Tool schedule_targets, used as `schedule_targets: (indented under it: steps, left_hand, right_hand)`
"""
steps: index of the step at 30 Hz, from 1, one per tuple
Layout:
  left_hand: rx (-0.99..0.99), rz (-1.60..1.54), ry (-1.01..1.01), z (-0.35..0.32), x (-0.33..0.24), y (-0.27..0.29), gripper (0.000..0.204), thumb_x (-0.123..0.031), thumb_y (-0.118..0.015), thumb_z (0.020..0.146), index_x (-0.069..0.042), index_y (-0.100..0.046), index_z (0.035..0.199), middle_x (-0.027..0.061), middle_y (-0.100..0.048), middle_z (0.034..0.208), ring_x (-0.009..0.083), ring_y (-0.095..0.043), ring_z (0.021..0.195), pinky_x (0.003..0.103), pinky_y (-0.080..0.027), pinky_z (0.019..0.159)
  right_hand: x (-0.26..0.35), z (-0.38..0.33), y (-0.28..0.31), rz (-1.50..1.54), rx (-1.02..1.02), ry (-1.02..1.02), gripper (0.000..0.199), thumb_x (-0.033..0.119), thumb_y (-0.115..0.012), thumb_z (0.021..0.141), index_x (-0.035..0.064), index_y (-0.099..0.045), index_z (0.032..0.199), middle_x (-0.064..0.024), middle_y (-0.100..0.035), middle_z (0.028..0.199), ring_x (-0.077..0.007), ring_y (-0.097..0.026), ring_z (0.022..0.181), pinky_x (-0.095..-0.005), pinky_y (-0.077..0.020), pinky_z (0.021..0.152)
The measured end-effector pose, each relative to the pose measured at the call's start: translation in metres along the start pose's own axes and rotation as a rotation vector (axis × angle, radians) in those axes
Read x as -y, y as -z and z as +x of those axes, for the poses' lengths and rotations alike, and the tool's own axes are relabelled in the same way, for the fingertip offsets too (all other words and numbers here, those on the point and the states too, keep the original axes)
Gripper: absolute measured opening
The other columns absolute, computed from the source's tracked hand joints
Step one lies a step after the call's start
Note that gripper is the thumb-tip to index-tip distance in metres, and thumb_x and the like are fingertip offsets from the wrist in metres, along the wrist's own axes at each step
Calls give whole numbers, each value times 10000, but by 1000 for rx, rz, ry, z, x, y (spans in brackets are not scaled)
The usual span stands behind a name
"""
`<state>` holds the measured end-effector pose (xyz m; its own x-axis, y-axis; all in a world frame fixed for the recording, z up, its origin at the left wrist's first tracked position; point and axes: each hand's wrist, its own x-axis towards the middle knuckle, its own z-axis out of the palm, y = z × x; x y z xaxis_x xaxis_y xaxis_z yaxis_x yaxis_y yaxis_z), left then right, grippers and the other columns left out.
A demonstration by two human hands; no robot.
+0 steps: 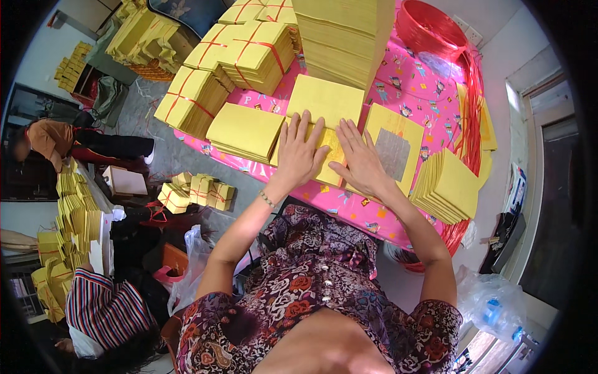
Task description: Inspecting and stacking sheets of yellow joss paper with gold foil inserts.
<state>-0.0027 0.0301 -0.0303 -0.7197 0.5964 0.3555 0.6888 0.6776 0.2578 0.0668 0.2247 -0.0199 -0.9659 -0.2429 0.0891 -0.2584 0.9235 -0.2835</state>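
On the pink patterned tablecloth (349, 206) right in front of you, both your hands lie flat on a low stack of yellow paper sheets (330, 163). Your left hand (300, 153) is spread wide, fingers fanned and pointing away from you, palm pressing the left half of the stack. Your right hand (360, 163) is spread the same way, angled slightly inward, its thumb lying close to your left hand, so the two hands all but meet over the middle of the sheets. Neither hand grips anything; both simply rest palm-down.

The stack sits directly beneath your palms, so it is equally near to both hands, showing mostly in the gap between them and beyond your fingertips. How its long edge runs is hard to tell under your hands.

Touching or just beside it are more stacks: a flat yellow pile (246, 129) to the left, another pile (325, 98) just past your fingertips, and a sheet with a grey foil square (392, 153) beside your right hand. A fanned yellow pile (450, 184) lies farther right, a tall yellow block (342, 37) stands behind, and red-tied bundles (258, 53) sit at the far left of the table.
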Motion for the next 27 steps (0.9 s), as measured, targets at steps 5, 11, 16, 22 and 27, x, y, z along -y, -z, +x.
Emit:
schedule_targets:
  steps: [5, 11, 16, 22, 27]
  left_hand:
    - [46, 6, 21, 1, 7, -2, 614, -466, -503, 980, -159, -436, 1507, 218, -361, 1544, 445, -274, 1447, 565, -213, 1171]
    - [57, -24, 22, 3, 7, 0, 599, -432, -506, 974, -157, -441, 1502, 217, -372, 1540, 457, -285, 1438, 567, -238, 1160]
    - [64, -25, 23, 2, 8, -4, 589, -398, -491, 982, -125, -432, 1500, 221, -366, 1543, 466, -283, 1439, 552, -247, 1165]
    - [22, -84, 75, 2, 14, -4, 643, -347, -508, 975, 37, -383, 1476, 301, -341, 1526, 489, -270, 1441, 556, -239, 1178]
    - [71, -25, 95, 7, 14, -7, 644, -339, -492, 994, 47, -349, 1489, 369, -293, 1519, 509, -248, 1445, 554, -235, 1183]
  right_hand:
    - [2, 1, 1, -9, -9, 5, 850, 561, -493, 971, -37, -276, 1535, -200, -238, 1622, -323, -173, 1527, -549, -149, 1221]
    - [6, 24, 17, -97, 31, 35, 857, 580, -482, 970, -28, -278, 1538, -197, -248, 1619, -319, -181, 1525, -542, -135, 1228]
    - [-3, 25, -1, -14, 17, 109, 850, 591, -445, 982, -20, -269, 1547, -192, -234, 1626, -303, -161, 1532, -499, -98, 1246]
    - [-1, 25, -2, -30, 3, 109, 853, 590, -450, 981, -28, -274, 1541, -192, -235, 1627, -302, -162, 1532, -497, -101, 1246]
    - [0, 27, 2, -5, 29, 108, 834, 559, -455, 989, -35, -261, 1542, -208, -225, 1625, -316, -157, 1532, -503, -102, 1244]
